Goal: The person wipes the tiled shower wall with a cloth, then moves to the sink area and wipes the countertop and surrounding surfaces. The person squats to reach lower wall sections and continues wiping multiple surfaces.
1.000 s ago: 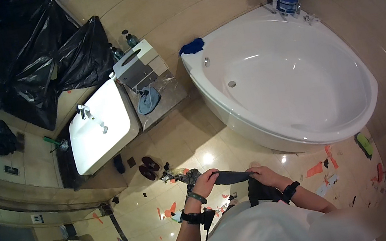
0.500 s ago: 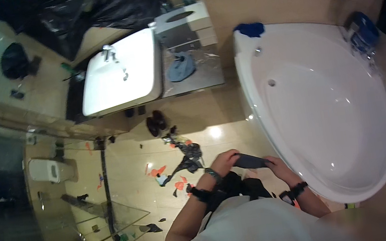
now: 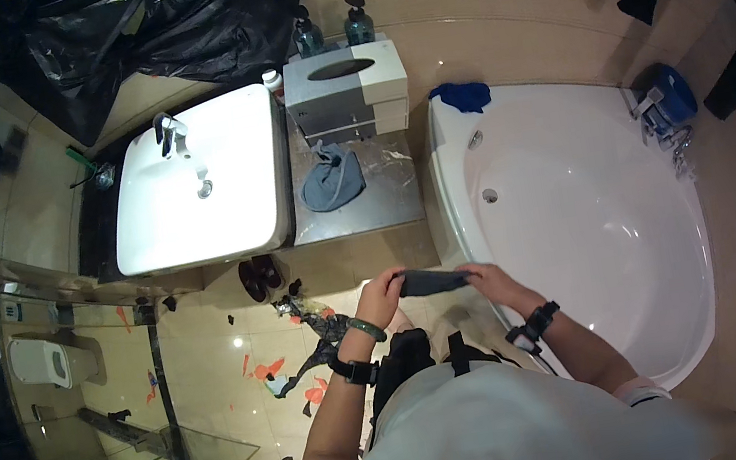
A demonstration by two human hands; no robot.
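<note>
**Strip held between two hands beside a tub**

The dark grey strip (image 3: pixel 434 281) is held out in front of the wearer's body, spanning the gap between the hands; the left hand (image 3: pixel 379 300) has its fingers closed on the strip's left end; the right hand (image 3: pixel 498 284) has its fingers drawn together on the right end; the exact placing of each fingertip is too small to tell. The left wrist carries a green bracelet (image 3: pixel 366 329) and a black band (image 3: pixel 359 371); the right wrist carries a second black band (image 3: pixel 545 313). In this view the right hand overlaps the near rim of the white tub (image 3: pixel 598 222); whether it touches the rim cannot be told. A blue rag (image 3: pixel 463 97) lies on the tub's far left corner; a blue bucket (image 3: pixel 672 93) stands at its far right. Beyond the hands, the counter (image 3: pixel 397 201) bears a crumpled blue-grey cloth (image 3: pixel 332 185), with a tissue box (image 3: pixel 339 105) behind it; the square sink (image 3: pixel 163 209) adjoins on the left. On the tiled floor (image 3: pixel 211 332), dark red slippers (image 3: pixel 253 282) lie below the counter; orange scraps (image 3: pixel 270 371) and black scraps (image 3: pixel 312 364) are strewn near the left forearm.
</note>
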